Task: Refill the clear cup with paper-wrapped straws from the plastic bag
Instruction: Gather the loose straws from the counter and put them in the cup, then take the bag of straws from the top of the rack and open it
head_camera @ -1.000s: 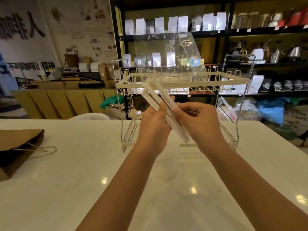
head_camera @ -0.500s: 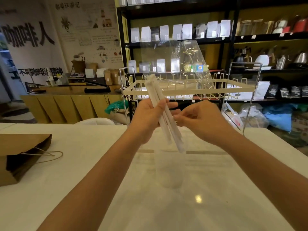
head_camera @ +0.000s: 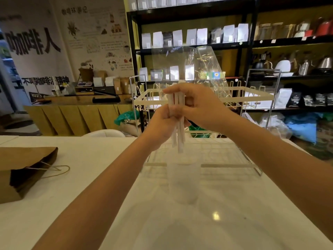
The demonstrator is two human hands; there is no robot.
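A bundle of white paper-wrapped straws (head_camera: 178, 136) hangs upright in the air, lower ends pointing down. My left hand (head_camera: 162, 125) grips the bundle around its middle. My right hand (head_camera: 200, 107) closes over the tops of the same straws from the right. Directly below stands the clear cup (head_camera: 183, 183) on the white table, faint and see-through; a gap separates it from the straw ends. The clear plastic bag (head_camera: 191, 67) stands crumpled on the top shelf of the wire rack behind my hands.
A two-tier wire rack (head_camera: 252, 98) stands on the white table (head_camera: 90, 177) just beyond the cup. A brown paper bag (head_camera: 23, 170) with twine handles lies at the left. Shelves of pouches and kettles fill the background.
The straw bundle has swung from a slant to upright and now hangs over the cup. My right hand has moved from the lower ends up onto the top of the bundle.
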